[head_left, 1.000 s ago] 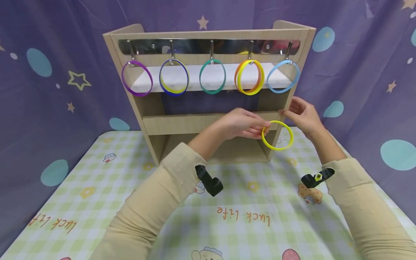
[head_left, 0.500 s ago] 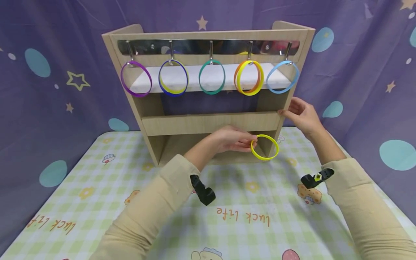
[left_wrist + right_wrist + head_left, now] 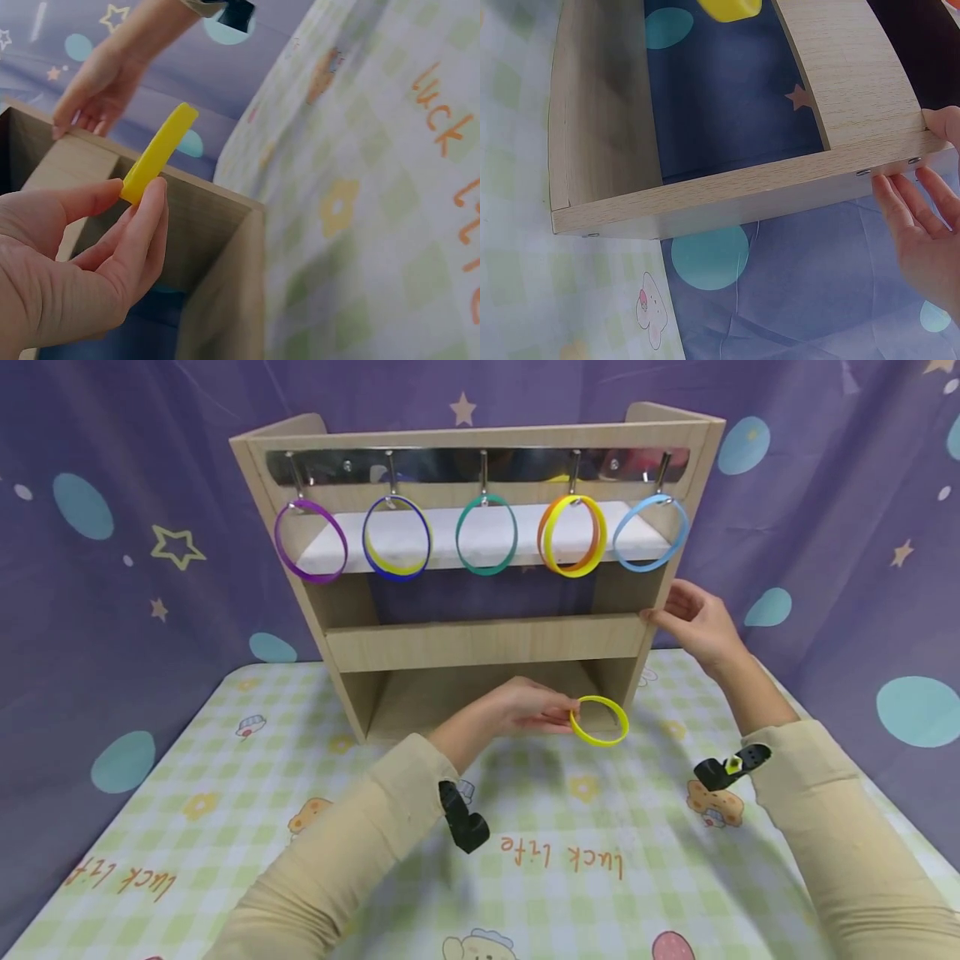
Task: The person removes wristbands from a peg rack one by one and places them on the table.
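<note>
A thin yellow wristband is pinched between the thumb and fingertips of my left hand, low in front of the wooden shelf. In the left wrist view, the same yellow wristband appears nearly edge-on. At the shelf's right side panel, my right hand holds the edge. In the right wrist view, the thumb of that hand lies on the front edge and its fingers touch the outer face. From the hooks above hang purple, blue, green, yellow and light blue wristbands.
Behind the hanging yellow wristband is an orange one; another yellow one shows behind the blue. The hooks sit on a shiny metal strip. A checked tablecloth lies under the shelf, and a purple curtain hangs behind.
My left hand has moved down and to the left with the yellow wristband, away from the shelf's right panel. The right hand has stayed on the panel.
</note>
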### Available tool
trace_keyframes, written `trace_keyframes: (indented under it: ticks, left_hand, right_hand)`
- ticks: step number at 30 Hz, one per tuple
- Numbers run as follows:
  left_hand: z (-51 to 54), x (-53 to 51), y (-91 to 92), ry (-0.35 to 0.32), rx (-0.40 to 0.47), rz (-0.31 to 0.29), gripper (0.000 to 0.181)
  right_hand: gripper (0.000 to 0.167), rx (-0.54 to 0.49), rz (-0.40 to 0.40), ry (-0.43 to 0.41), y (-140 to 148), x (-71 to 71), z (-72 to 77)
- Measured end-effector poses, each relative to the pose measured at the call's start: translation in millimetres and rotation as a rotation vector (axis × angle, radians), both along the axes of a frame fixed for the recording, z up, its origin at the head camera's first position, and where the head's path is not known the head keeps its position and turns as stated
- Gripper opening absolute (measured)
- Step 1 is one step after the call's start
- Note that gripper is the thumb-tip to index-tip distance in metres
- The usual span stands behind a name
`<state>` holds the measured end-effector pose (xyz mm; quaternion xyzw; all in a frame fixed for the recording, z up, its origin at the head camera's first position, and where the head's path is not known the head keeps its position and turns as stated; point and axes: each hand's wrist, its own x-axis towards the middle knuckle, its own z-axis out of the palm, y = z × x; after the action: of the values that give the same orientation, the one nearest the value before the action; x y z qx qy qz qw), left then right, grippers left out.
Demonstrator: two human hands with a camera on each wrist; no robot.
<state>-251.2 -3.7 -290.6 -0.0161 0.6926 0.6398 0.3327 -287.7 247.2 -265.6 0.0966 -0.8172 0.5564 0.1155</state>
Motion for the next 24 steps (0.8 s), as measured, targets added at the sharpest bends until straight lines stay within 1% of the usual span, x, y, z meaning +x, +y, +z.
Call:
trace_keyframes:
  ticks: [4, 7, 11, 18, 24]
  left_hand:
    - [-10.4, 1.9, 3.4, 0.001, -0.036, -0.012, 0.026]
    - [-18.4, 2.9, 5.1, -0.007, -0.044, -0.03, 0.03]
    - [-27.6, 4.9, 7.2, -0.016, -0.049, -0.027, 0.032]
    - [-37.6, 11.9, 11.1, -0.027, -0.057, -0.026, 0.034]
    - [-47.5, 13.6, 15.2, -0.042, -0.063, -0.036, 0.032]
  right_hand:
    - [0.049, -0.004, 0.002, 0.001, 0.0, -0.4, -0.3]
    - [0.05, -0.003, 0.002, 0.0, 0.3, -0.2, -0.3]
    - [0.05, -0.002, 0.002, -0.002, 0.0, -0.1, 0.2]
    - [0.049, -0.012, 0.007, 0.002, -0.8, 0.6, 0.5]
    - [0.045, -0.025, 0.012, 0.014, -1.2, 0.6, -0.1]
